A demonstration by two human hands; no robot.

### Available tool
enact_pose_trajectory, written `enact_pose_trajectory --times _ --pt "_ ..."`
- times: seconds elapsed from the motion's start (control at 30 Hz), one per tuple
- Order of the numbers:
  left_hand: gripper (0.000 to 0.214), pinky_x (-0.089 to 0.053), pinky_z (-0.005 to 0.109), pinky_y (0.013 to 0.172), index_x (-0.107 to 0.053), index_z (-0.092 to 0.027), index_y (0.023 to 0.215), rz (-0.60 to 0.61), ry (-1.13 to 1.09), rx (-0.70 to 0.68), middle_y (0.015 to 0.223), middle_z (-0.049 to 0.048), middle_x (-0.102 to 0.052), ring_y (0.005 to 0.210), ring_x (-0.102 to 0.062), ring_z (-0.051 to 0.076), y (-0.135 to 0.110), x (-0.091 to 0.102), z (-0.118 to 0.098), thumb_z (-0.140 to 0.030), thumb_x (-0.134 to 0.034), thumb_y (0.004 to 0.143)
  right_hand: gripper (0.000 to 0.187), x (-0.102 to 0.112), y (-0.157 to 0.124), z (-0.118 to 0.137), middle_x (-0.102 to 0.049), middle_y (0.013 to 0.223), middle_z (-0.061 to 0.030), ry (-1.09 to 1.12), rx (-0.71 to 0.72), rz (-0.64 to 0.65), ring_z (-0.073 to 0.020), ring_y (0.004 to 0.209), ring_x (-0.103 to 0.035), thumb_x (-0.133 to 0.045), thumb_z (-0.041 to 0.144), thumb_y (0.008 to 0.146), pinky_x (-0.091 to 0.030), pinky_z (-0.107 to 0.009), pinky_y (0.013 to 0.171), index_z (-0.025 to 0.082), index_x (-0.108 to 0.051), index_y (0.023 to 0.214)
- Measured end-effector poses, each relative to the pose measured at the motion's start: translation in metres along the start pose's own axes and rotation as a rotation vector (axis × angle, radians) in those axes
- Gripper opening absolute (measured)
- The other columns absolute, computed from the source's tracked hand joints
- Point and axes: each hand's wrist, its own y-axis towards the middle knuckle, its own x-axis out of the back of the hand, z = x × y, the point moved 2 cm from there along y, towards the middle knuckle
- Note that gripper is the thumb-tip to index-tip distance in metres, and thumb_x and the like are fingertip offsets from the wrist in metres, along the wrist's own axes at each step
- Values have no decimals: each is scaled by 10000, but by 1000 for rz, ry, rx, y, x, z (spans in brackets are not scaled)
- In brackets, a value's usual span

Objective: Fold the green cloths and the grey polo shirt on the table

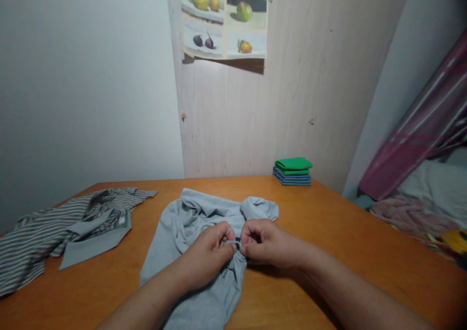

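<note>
A light grey shirt point(204, 211) lies rumpled on the table in front of me, with small dark lettering partly showing beside my left hand. My left hand point(211, 250) is closed in a pinch on an edge of its cloth. Just to the right, the fingertips of my right hand point(264, 241) pinch the same edge, nearly meeting those of the left. Something small and dark shows between the two pinches; whether it is a button or a label I cannot tell. The palms and some fingers are hidden from view.
The orange-brown wooden table point(328, 252) reaches back to the wall. A striped shirt with a grey collar point(95, 247) is spread at the left. At the back right sits a stack of folded green and blue cloths point(293, 171). Fruit pictures point(224, 21) hang on the wall.
</note>
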Motion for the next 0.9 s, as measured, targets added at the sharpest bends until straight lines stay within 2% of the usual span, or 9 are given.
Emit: enact_pose_trajectory --times 0.2,0.4,0.57,0.73,0.9 --pt "29 -309 261 589 -540 -211 848 -76 141 -85 668 -62 -456 644 -424 135 2 -3 5 -199 -514 855 60 -7 3 -1 -511 622 62 -53 27 -89 -80 556 -416 -619 132 742 -296 -195 480 174 -587 770" --pt "61 -330 274 658 -563 -209 892 -136 277 -167 746 -39 -556 723 -498 151 -1 -4 0 -175 -532 852 40 -11 7 -7 -482 587 70 13 -17 -155 -78 513 -403 -613 184 744 -285 -194 453 180 -574 754" --pt "60 -325 265 634 -542 -210 891 -111 250 -149 713 -53 -525 694 -485 146 -2 -4 0 -210 -578 843 69 -10 8 -9 -510 560 70 125 -61 -125 -77 468 -412 -603 251 783 -283 -193 436 183 -588 787" --pt "31 -343 262 659 -530 -211 848 -124 229 -178 760 -43 -551 733 -503 144 -1 -5 0 -208 -552 870 68 -8 8 -8 -547 573 55 167 -66 -93 -75 484 -424 -612 239 786 -303 -192 455 173 -597 781" --pt "87 -314 258 602 -551 -219 949 -137 200 -149 718 -61 -508 670 -463 137 0 -6 4 -199 -546 865 100 -8 9 -7 -565 590 44 169 -45 -97 -85 521 -469 -635 258 792 -338 -202 497 173 -585 770"
